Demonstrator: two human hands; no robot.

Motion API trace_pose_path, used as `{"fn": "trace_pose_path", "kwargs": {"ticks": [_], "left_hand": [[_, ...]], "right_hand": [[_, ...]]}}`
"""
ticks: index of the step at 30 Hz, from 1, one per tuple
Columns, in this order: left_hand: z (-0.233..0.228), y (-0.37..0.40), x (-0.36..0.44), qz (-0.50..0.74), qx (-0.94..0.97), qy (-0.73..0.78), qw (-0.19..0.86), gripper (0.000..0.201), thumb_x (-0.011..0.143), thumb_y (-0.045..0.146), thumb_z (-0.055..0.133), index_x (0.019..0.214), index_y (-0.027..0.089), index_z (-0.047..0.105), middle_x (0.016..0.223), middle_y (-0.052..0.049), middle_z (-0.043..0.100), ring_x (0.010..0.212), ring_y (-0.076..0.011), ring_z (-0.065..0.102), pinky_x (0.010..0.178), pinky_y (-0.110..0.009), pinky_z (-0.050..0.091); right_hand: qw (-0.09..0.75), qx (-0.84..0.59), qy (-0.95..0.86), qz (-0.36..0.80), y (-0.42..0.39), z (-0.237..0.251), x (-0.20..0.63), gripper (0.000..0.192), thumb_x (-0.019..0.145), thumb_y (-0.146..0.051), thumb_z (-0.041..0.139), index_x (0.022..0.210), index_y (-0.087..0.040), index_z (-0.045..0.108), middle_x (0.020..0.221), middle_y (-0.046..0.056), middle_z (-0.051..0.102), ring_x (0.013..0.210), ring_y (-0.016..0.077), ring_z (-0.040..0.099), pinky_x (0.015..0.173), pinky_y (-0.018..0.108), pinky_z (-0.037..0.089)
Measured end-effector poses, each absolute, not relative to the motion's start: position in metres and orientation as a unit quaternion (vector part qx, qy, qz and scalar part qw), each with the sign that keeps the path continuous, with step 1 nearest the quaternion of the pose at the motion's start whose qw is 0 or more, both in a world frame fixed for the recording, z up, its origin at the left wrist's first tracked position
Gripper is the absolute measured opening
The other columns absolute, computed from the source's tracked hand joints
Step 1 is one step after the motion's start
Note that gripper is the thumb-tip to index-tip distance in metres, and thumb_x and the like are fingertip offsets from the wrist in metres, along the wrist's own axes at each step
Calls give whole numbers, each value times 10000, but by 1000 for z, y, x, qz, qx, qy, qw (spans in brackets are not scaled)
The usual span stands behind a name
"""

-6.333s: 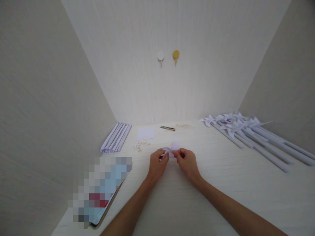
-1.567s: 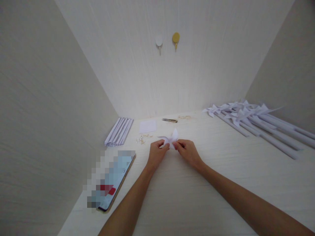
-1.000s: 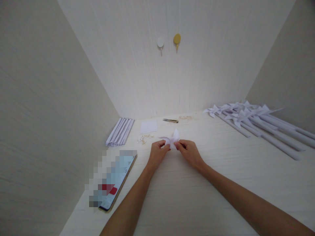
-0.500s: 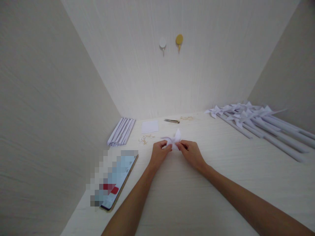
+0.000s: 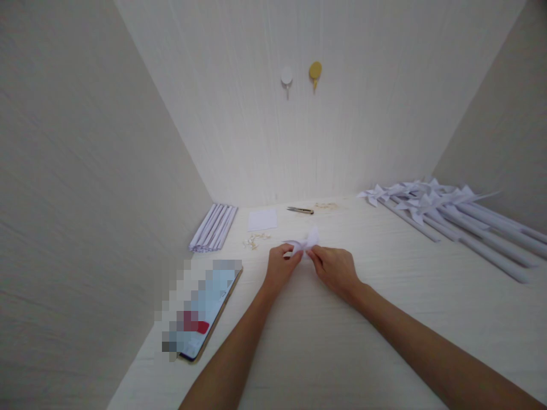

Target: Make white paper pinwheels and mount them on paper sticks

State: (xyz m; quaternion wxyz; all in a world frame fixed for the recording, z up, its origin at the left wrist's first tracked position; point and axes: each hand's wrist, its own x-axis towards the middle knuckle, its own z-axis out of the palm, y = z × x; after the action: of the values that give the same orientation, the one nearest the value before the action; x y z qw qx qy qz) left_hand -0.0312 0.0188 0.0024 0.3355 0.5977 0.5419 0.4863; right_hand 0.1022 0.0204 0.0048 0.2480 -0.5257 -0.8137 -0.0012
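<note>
Between my two hands is a white paper pinwheel (image 5: 310,238), its pointed blades curling up and to the left. My left hand (image 5: 282,265) pinches its left side between thumb and fingers. On the other side, my right hand (image 5: 335,266) has thumb and fingertips closed on the paper near its middle. The fingers cover the lower part of the pinwheel. Beyond the hands lie small pale pieces (image 5: 256,240), a pair of thread snips (image 5: 300,210) and a white paper stack (image 5: 262,219).
Several rolled paper sticks (image 5: 213,228) lie at the back left. A phone (image 5: 209,313), partly pixelated, rests at the left front. Finished-looking pinwheels on paper sticks (image 5: 427,202) are heaped at the right. A white hook (image 5: 286,77) and a yellow hook (image 5: 315,71) hang on the back wall.
My right hand's fingers have shifted on the pinwheel and its upright blade has tilted right. Both hands stay on the paper. The whole view has shifted slightly.
</note>
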Motion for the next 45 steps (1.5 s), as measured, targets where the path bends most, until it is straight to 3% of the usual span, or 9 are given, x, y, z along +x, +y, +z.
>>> {"fn": "trace_pose_path", "kwargs": {"ticks": [8, 14, 20, 22, 26, 29, 32, 39, 45], "left_hand": [[4, 14, -25, 507, 617, 536, 273, 125, 641, 170, 504, 629, 145, 626, 679, -22, 625, 656, -122, 549, 551, -204, 428], [3, 15, -25, 516, 607, 536, 279, 120, 639, 177, 512, 637, 146, 628, 696, -21, 627, 673, -125, 552, 542, -198, 429], [3, 16, -26, 513, 598, 546, 284, 123, 643, 201, 517, 636, 145, 627, 666, -8, 626, 642, -122, 547, 532, -197, 419], [3, 15, -25, 514, 600, 544, 283, 120, 641, 205, 522, 627, 147, 625, 659, -6, 624, 640, -123, 545, 529, -197, 416], [4, 15, -25, 512, 605, 540, 284, 131, 648, 226, 525, 621, 145, 624, 666, -15, 623, 668, -132, 548, 544, -203, 416], [3, 15, -26, 508, 607, 538, 290, 140, 657, 233, 520, 648, 142, 626, 691, -24, 628, 684, -135, 550, 555, -206, 417], [3, 15, -26, 504, 607, 545, 284, 137, 657, 231, 519, 648, 145, 625, 692, -23, 628, 691, -136, 548, 549, -203, 411], [4, 15, -25, 503, 611, 551, 264, 146, 661, 235, 510, 623, 152, 624, 642, -14, 615, 650, -131, 537, 534, -202, 403], [1, 16, -26, 508, 615, 549, 250, 151, 667, 234, 504, 625, 152, 624, 655, -21, 612, 649, -131, 538, 535, -204, 404]], "right_hand": [[362, -518, -740, 229, 23, 0, 97, 374, 791, -278, 331, 454, -165, 447, 400, -7, 460, 406, 108, 428, 420, 209, 258], [361, -507, -776, 105, 18, 3, 98, 267, 742, -264, 406, 508, -165, 490, 481, 24, 522, 440, 117, 431, 452, 234, 241], [382, -494, -649, 434, 27, -1, 96, 331, 747, -353, 341, 461, -193, 387, 316, -67, 285, 281, 78, 255, 344, 214, 203], [385, -490, -661, 417, 28, -1, 98, 331, 740, -352, 355, 453, -191, 384, 321, -64, 294, 293, 80, 267, 351, 214, 208], [377, -486, -765, 191, 24, 1, 102, 314, 745, -285, 390, 458, -171, 450, 415, -6, 456, 407, 104, 392, 444, 223, 256], [353, -489, -789, 117, 22, 0, 104, 312, 774, -275, 372, 518, -164, 512, 463, 20, 520, 430, 116, 423, 471, 229, 264], [365, -478, -786, 143, 23, -1, 104, 308, 778, -276, 377, 526, -163, 513, 475, 16, 530, 447, 116, 443, 473, 220, 281], [401, -470, -697, 365, 28, 1, 105, 332, 762, -334, 399, 473, -176, 439, 337, -48, 435, 310, 90, 407, 371, 197, 305], [406, -467, -711, 334, 26, 1, 104, 334, 775, -315, 387, 474, -178, 436, 328, -56, 419, 305, 86, 402, 388, 198, 320]]}}
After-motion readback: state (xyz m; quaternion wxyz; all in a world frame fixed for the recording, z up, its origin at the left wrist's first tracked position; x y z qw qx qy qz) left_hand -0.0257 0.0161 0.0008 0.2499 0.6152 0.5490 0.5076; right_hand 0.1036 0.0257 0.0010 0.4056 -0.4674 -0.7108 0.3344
